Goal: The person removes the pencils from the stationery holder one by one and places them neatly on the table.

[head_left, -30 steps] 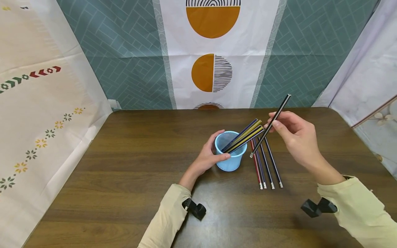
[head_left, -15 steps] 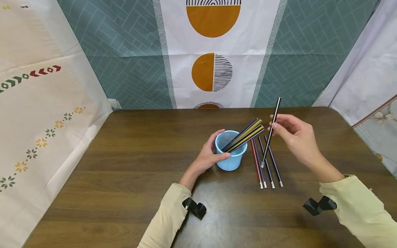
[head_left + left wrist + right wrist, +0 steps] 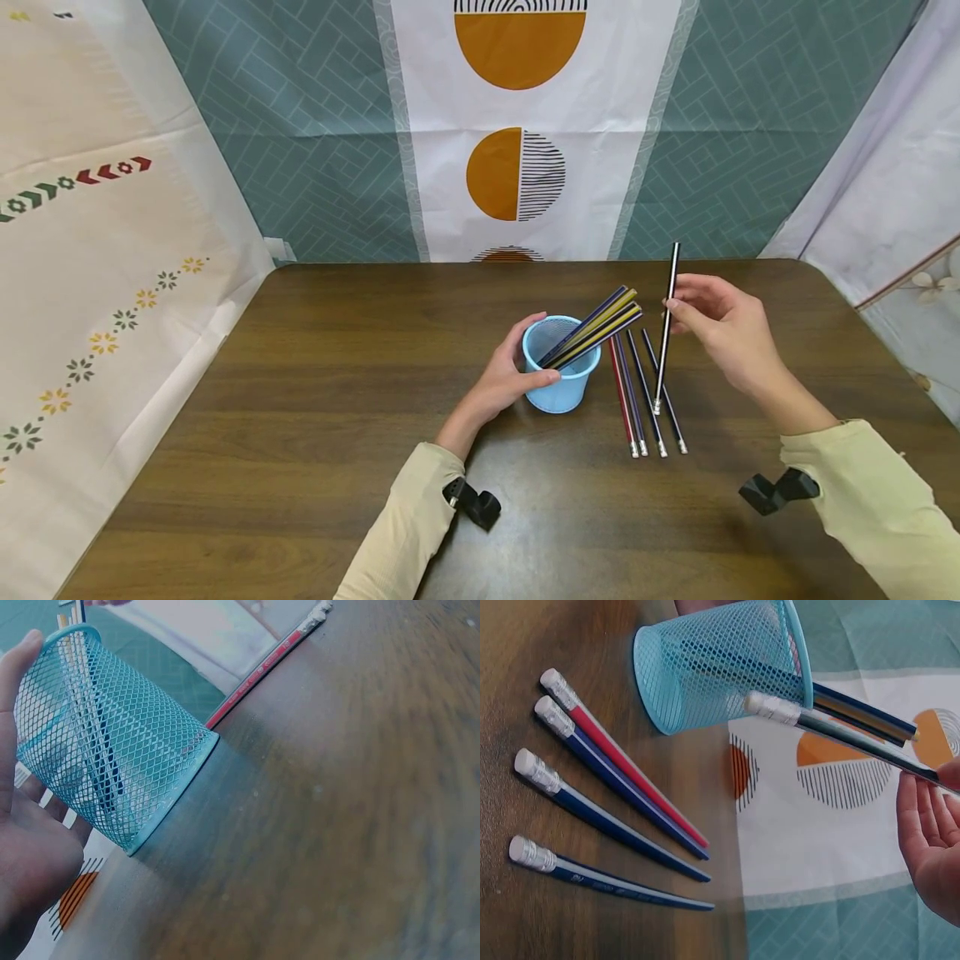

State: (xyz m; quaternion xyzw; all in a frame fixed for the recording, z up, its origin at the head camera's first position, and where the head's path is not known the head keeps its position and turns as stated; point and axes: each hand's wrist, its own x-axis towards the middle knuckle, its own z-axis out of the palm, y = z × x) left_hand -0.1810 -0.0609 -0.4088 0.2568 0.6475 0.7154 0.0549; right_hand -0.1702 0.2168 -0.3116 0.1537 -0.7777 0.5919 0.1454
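Pencil [image 3: 663, 358] pinched, your right hand [image 3: 724, 333] has swung its eraser [image 3: 657, 407] toward six o'clock; your left hand [image 3: 504, 379] grips the cup [image 3: 557, 393].

The head view looked forward and down over the left hand [image 3: 497, 379] and right hand [image 3: 729, 333]; nearer, tilted wrist views shared the cup [image 3: 566, 390] between.

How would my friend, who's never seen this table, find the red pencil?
On the brown table stands a blue mesh cup. Just right of it lie four pencils. The red pencil is nearest the cup; its three neighbours look blue.
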